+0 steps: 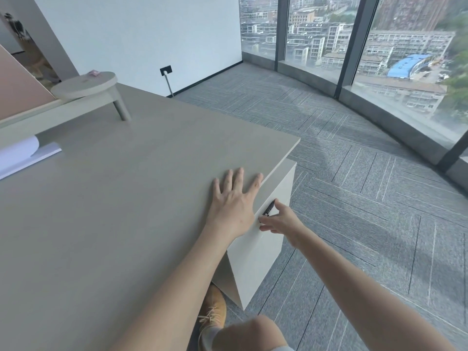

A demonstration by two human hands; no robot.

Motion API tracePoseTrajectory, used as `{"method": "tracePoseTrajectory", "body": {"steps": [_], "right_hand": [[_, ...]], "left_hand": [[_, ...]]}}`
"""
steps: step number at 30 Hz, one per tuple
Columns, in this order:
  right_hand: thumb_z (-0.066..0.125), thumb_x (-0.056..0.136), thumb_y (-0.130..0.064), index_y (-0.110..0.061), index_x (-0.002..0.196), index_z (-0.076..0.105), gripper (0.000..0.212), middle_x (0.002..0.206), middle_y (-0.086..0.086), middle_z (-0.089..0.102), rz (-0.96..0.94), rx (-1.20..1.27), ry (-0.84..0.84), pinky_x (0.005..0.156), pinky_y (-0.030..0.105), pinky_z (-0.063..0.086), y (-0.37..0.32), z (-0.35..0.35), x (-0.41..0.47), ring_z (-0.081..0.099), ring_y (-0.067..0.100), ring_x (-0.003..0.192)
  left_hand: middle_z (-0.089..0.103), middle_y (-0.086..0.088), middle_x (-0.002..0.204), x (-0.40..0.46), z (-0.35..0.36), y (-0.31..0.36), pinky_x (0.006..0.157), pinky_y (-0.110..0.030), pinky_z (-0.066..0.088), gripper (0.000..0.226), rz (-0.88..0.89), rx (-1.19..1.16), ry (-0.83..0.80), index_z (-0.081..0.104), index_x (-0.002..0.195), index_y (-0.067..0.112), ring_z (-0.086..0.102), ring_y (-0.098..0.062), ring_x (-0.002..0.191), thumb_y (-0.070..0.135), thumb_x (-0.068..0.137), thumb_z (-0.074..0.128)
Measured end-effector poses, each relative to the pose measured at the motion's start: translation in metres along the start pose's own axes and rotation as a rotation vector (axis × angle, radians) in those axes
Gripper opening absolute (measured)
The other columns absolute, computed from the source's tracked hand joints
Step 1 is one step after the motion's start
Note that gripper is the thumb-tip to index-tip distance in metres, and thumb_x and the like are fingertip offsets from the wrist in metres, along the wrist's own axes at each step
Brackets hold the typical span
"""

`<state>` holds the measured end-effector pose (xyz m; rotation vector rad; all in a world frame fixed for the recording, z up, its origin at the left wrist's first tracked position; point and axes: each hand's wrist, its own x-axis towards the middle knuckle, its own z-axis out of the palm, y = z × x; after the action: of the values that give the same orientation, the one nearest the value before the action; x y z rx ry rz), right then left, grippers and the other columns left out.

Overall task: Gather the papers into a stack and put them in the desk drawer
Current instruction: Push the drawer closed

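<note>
The worktop point(126, 188) is a broad, pale grey slab that fills the left and middle of the view, and under its near right corner stands a white drawer unit point(255, 257). The unit's front looks shut, with a small dark lock or pull point(269, 209) near its top edge, just below the slab. It looks like a rigid box on runners, so it should slide out with a steady pull at that top edge rather than a tug at one side.

The papers point(24, 154) lie far off at the left edge of the worktop, well apart from both hands; they are white sheets, one curling upward. They look light, thin and floppy, likely to slide on the smooth surface and to crease if pinched at one corner, so it seems best to square them flat and lift them by two opposite edges.

The left hand point(231, 206) lies palm down near the worktop's edge, fingers point(239, 176) spread and empty. The right hand point(281, 220) is at the drawer front, its fingers slightly parted and touching the dark piece, holding nothing that can be seen.
</note>
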<state>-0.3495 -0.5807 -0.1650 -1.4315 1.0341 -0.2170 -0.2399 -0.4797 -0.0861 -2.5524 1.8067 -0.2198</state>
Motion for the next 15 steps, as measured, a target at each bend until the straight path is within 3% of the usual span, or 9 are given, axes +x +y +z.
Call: {"method": "tracePoseTrajectory", "body": {"steps": [5, 9, 11, 13, 14, 15], "right_hand": [[0.070, 0.090, -0.016, 0.002, 0.146, 0.026, 0.073, 0.119, 0.026, 0.071, 0.001, -0.072, -0.022, 0.100, 0.049, 0.051, -0.001, -0.003, 0.001, 0.072, 0.036, 0.106], [0.076, 0.082, -0.026, -0.006, 0.119, 0.051, 0.049, 0.111, 0.018, 0.073, -0.029, -0.214, 0.103, 0.080, 0.045, 0.050, -0.004, -0.002, -0.004, 0.062, 0.028, 0.092], [0.074, 0.084, -0.027, -0.007, 0.125, 0.055, 0.049, 0.110, 0.007, 0.068, -0.052, -0.320, 0.159, 0.073, 0.031, 0.042, -0.015, -0.002, -0.015, 0.060, 0.028, 0.107], [0.071, 0.087, -0.024, -0.006, 0.127, 0.057, 0.046, 0.089, -0.009, 0.063, -0.090, -0.402, 0.182, 0.063, 0.024, 0.038, -0.028, -0.002, -0.023, 0.060, 0.027, 0.117], [0.070, 0.088, -0.023, -0.006, 0.129, 0.056, 0.047, 0.086, -0.012, 0.061, -0.117, -0.439, 0.178, 0.065, 0.024, 0.040, -0.033, -0.003, -0.025, 0.060, 0.027, 0.120], [0.069, 0.089, -0.023, -0.006, 0.135, 0.053, 0.053, 0.096, -0.007, 0.066, -0.135, -0.466, 0.177, 0.074, 0.027, 0.043, -0.040, -0.004, -0.032, 0.057, 0.027, 0.125]], "left_hand": [[0.005, -0.017, 0.165, 0.000, -0.001, 0.000, 0.117, -0.058, 0.008, 0.075, -0.006, -0.022, -0.008, 0.003, 0.155, 0.034, 0.004, -0.037, 0.151, 0.034, 0.093, 0.044], [0.006, -0.015, 0.165, -0.002, -0.002, -0.001, 0.119, -0.057, 0.006, 0.083, 0.000, -0.058, -0.025, 0.004, 0.155, 0.035, 0.003, -0.035, 0.151, 0.041, 0.087, 0.051], [0.008, -0.012, 0.165, -0.002, -0.005, -0.003, 0.120, -0.053, 0.004, 0.080, -0.020, -0.133, -0.032, 0.011, 0.155, 0.035, 0.004, -0.032, 0.152, 0.041, 0.086, 0.052], [0.013, -0.007, 0.165, -0.001, -0.011, -0.008, 0.122, -0.048, 0.003, 0.073, -0.058, -0.272, -0.043, 0.020, 0.154, 0.031, 0.006, -0.026, 0.153, 0.040, 0.089, 0.051], [0.018, -0.005, 0.164, -0.002, -0.014, -0.009, 0.122, -0.045, 0.004, 0.069, -0.077, -0.372, -0.044, 0.026, 0.153, 0.028, 0.009, -0.024, 0.152, 0.038, 0.090, 0.051], [0.025, -0.004, 0.162, -0.005, -0.019, -0.010, 0.122, -0.041, 0.007, 0.064, -0.098, -0.497, -0.053, 0.031, 0.152, 0.024, 0.013, -0.023, 0.152, 0.035, 0.092, 0.052]]}}
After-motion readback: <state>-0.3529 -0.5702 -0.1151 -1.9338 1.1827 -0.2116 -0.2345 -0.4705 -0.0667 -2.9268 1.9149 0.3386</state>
